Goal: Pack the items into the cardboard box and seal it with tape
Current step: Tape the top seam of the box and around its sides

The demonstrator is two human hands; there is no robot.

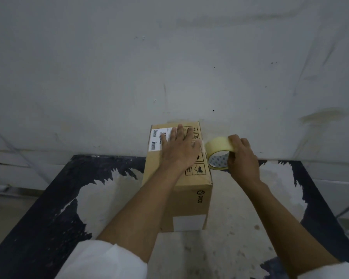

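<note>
A closed brown cardboard box [191, 200] stands on the table, with a white barcode label and printed handling symbols on its top face. My left hand [180, 149] lies flat on that top face, fingers straight and spread. Just off the box's right edge, my right hand [242, 158] grips a roll of pale yellow tape [217, 151], fingers curled through its core. A short strip of tape runs from the roll onto the top edge of the box beside my left hand.
The table [69, 198] has a dark, worn top with large pale patches; its far edge meets a grey-white wall [169, 57] right behind the box. Floor shows past the table's left and right edges.
</note>
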